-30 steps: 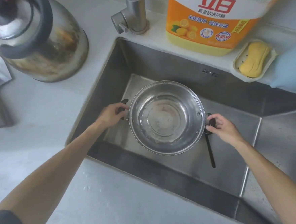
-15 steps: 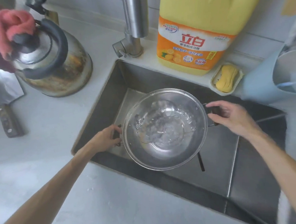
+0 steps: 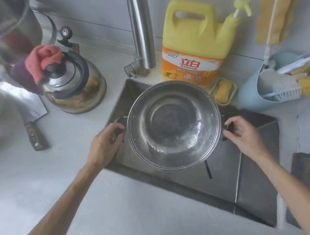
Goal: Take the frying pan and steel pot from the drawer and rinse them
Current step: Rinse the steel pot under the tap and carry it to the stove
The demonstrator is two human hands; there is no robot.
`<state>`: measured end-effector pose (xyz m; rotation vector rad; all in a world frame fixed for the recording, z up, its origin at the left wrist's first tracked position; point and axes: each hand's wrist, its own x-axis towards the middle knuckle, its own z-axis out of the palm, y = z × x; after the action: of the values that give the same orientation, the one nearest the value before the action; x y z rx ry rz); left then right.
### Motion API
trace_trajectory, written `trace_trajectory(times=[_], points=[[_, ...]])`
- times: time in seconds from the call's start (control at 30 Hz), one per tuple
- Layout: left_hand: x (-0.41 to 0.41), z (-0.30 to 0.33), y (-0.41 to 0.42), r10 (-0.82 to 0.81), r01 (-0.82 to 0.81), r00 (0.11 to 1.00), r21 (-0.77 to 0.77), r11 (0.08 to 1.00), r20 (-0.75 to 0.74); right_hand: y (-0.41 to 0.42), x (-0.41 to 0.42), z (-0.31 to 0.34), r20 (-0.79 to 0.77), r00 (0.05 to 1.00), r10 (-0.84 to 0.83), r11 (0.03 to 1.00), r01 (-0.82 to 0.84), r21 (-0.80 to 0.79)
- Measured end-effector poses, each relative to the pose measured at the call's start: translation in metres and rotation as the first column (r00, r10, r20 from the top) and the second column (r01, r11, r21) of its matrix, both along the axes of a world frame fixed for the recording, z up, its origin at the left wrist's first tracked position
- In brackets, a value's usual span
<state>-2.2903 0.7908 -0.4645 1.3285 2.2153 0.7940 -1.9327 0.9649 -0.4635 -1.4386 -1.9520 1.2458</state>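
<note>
A round, shiny steel pot point(image 3: 174, 125) with a little water pooled inside is held over the stainless steel sink point(image 3: 254, 180), in front of the tall steel tap point(image 3: 140, 26). The left hand point(image 3: 106, 141) curls round one side handle; the right hand point(image 3: 240, 129) pinches the other. The pot looks mid-rinse. A thin black handle point(image 3: 208, 170) pokes out beneath it, possibly the frying pan's; whether that pan is rinsed cannot be told.
</note>
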Motion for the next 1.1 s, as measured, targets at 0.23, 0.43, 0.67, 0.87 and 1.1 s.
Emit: trace_trajectory(times=[0.23, 0.43, 0.67, 0.87, 1.1], points=[[-0.005, 0.057, 0.017, -0.215, 0.213, 0.968, -0.034, 0.977, -0.130, -0.034, 0.020, -0.015, -0.059, 0.990, -0.126, 0.971, 0.111, -0.211], [0.009, 0.068, 0.023, -0.233, 0.230, 0.972, -0.088, 0.969, -0.035, -0.017, 0.048, 0.038, -0.064, 0.996, -0.054, 0.991, 0.046, -0.123], [0.035, 0.085, 0.037, -0.279, 0.280, 0.960, 0.079, 0.957, -0.025, 0.010, 0.063, 0.106, -0.119, 0.991, -0.058, 0.982, 0.078, 0.170], [0.037, 0.101, 0.046, -0.196, 0.290, 0.929, 0.290, 0.912, -0.314, 0.008, 0.076, 0.135, 0.074, 0.994, -0.080, 0.812, 0.022, 0.584], [0.041, 0.116, 0.049, -0.042, 0.410, 0.792, 0.479, 0.776, -0.609, -0.007, 0.095, 0.151, 0.093, 0.976, -0.195, 0.577, 0.037, 0.816]])
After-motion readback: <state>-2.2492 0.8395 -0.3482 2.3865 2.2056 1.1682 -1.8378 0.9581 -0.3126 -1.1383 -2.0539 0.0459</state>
